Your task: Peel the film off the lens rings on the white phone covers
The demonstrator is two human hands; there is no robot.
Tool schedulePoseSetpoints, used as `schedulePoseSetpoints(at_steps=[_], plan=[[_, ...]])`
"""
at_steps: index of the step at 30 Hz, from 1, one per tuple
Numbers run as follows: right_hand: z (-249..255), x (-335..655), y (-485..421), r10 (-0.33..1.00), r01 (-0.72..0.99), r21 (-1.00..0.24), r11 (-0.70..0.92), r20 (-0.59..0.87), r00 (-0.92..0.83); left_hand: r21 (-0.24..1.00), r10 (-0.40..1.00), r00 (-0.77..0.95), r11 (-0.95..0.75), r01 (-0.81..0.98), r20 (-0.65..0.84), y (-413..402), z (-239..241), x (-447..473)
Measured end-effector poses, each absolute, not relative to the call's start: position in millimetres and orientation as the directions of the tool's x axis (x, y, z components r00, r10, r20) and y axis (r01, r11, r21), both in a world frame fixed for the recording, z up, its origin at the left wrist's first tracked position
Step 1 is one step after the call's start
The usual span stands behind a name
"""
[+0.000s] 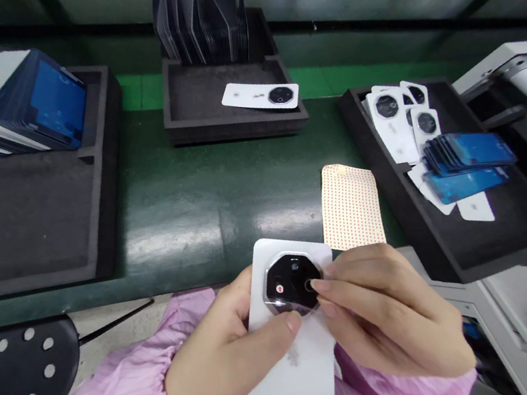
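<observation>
A white phone back cover (292, 368) with a black octagonal camera plate (284, 278) is held low in front of me, tilted. A small red arrow mark (279, 288) shows on the plate, and something clear and shiny lies along the plate's lower edge. My left hand (232, 344) is closed round the cover's left side, its thumb flat just below the plate. At the plate's right edge, my right hand (383, 305) has its fingertips pinched together, touching the plate. What they grip, if anything, is hidden.
A dotted sticker sheet (350, 206) lies on the green table (216, 185). Black trays stand around: a left one (20, 225) with upright panels, a middle one (205, 89) with dark sheets and one white cover, and a right one (493, 240) with white covers and blue-filmed pieces.
</observation>
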State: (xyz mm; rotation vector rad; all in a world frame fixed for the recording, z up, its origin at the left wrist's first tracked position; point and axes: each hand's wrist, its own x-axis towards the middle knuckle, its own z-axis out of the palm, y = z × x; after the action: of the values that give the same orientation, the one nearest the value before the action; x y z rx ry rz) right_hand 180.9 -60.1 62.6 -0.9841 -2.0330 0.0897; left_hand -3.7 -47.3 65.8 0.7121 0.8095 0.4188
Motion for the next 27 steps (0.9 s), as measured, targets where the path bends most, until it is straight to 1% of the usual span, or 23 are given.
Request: schedulePoseSetpoints(at_steps=[8, 12, 14, 16, 18, 19, 21, 23, 24, 25, 27], plan=[[59.9, 178.9, -61.6, 0.683, 0.59, -0.436, 0.68, 0.669, -0.293, 0.716, 0.584, 0.659, 0.691, -0.098, -0.474, -46.1, 64.6, -5.9], [56.7, 178.1, -59.7, 0.675, 0.569, -0.452, 0.687, 0.686, -0.27, 0.669, 0.531, 0.731, 0.73, -0.139, -0.428, -43.2, 62.9, -7.3], [50.9, 178.2, -59.6, 0.679, 0.542, -0.495, 0.679, 0.705, -0.206, 0.677, 0.537, 0.742, 0.72, -0.153, -0.402, -43.1, 59.6, -7.8], [43.0, 178.6, -60.4, 0.711, 0.5, -0.591, 0.633, 0.699, -0.074, 0.722, 0.575, 0.722, 0.675, -0.154, -0.384, -43.4, 56.3, -7.7], [35.7, 178.3, -61.2, 0.777, 0.413, -0.722, 0.556, 0.627, 0.051, 0.757, 0.608, 0.685, 0.641, -0.124, -0.402, -43.6, 54.3, -6.6], [33.2, 177.6, -61.2, 0.825, 0.361, -0.785, 0.503, 0.561, 0.071, 0.77, 0.62, 0.66, 0.631, -0.099, -0.423, -43.5, 53.8, -5.7], [31.1, 174.9, -60.1, 0.92, 0.293, -0.881, 0.371, 0.392, 0.014, 0.792, 0.641, 0.607, 0.609, -0.03, -0.47, -43.1, 52.9, -3.7], [31.7, 170.6, -57.2, 0.976, 0.292, -0.931, 0.219, 0.208, -0.069, 0.838, 0.679, 0.564, 0.544, 0.044, -0.471, -42.5, 50.5, -2.5], [32.3, 168.2, -55.1, 0.987, 0.29, -0.944, 0.156, 0.138, -0.081, 0.865, 0.701, 0.55, 0.495, 0.082, -0.454, -42.2, 48.5, -2.5], [32.6, 165.8, -52.8, 0.993, 0.277, -0.955, 0.109, 0.09, -0.081, 0.889, 0.723, 0.541, 0.443, 0.115, -0.43, -41.7, 46.2, -2.9], [31.7, 161.0, -47.8, 0.997, 0.24, -0.968, 0.069, 0.056, -0.06, 0.925, 0.766, 0.523, 0.349, 0.149, -0.374, -40.3, 40.9, -5.0]])
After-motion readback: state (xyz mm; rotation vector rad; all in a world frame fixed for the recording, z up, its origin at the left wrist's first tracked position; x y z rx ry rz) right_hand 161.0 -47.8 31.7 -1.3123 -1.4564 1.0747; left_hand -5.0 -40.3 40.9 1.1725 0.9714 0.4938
